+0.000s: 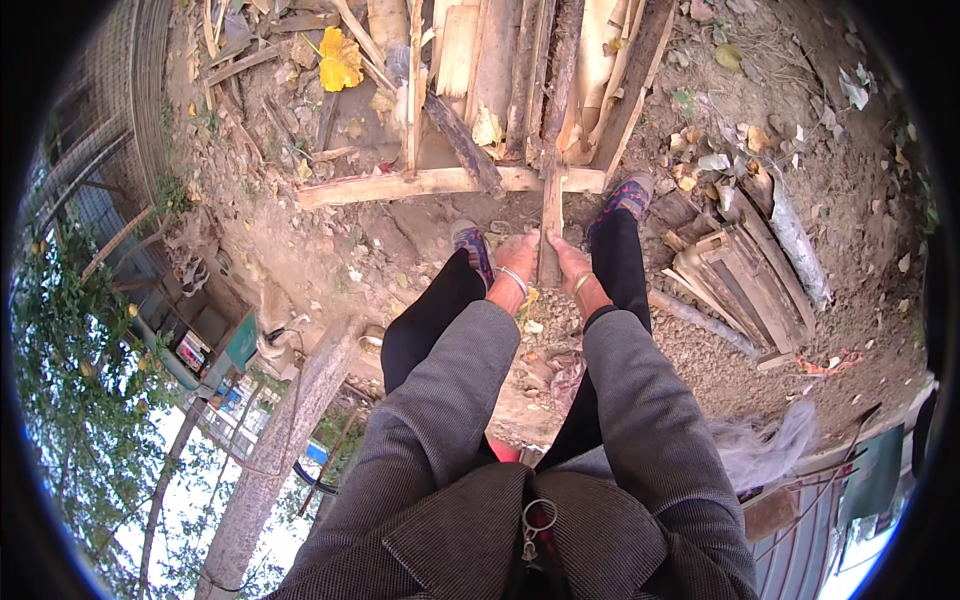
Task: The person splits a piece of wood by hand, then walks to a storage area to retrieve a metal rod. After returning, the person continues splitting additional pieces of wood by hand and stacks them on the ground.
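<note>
A narrow wooden strip [552, 196] lies across a pale crosswise timber [442, 183], its near end between my hands. My left hand [516, 259], with a silvery bangle at the wrist, grips the strip's left edge. Against its right edge, my right hand [571, 264] wears a gold-coloured bangle and has its thumb along the wood; the fingers of both hands are partly hidden. Beyond the crosswise timber lie several split boards and bark-edged slabs [491, 67], side by side and pointing away from me. A short dark stick [463, 142] rests slantwise over the timber.
To the right sits a pile of short split wood [750, 277] with a pale-barked log [799, 232]. Pale stringy material [765, 442] lies nearer on that side. A tree trunk [285, 450] rises at left, with an animal [277, 315] close by. My shoes [472, 247] flank the strip.
</note>
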Available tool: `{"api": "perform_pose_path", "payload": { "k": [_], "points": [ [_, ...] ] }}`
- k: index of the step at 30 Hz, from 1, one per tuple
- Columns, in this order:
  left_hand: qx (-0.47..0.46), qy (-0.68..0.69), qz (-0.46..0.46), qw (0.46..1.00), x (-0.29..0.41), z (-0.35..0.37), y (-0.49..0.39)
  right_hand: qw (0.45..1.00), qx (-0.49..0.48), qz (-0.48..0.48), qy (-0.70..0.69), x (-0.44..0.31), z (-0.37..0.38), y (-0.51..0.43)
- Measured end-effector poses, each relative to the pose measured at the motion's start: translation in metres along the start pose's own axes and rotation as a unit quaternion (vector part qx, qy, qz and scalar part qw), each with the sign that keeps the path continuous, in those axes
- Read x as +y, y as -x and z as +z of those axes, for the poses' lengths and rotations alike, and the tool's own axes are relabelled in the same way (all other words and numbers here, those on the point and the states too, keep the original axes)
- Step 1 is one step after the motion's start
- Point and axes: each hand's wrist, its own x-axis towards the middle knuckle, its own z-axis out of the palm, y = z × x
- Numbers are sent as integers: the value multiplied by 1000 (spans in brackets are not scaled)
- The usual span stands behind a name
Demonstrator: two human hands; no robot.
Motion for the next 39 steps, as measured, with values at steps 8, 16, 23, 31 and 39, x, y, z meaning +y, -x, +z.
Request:
{"api": "perform_pose_path", "payload": {
  "k": [8,16,23,31,39],
  "points": [
    [101,-48,-52,992,24,15,-10,999,33,25,-8,-3,2,-5],
    [-75,-49,-104,991,5,-1,-60,977,143,-34,157,29,14,-40],
    [-309,1,-156,938,7,-25,-88,995,74,-9,70,11,18,-33],
    [-317,103,-232,914,11,11,-90,985,47,-6,168,-31,22,-8],
    [-180,35,-263,947,35,70,-81,966,-17,154,209,-117,9,3]
  ]
}}
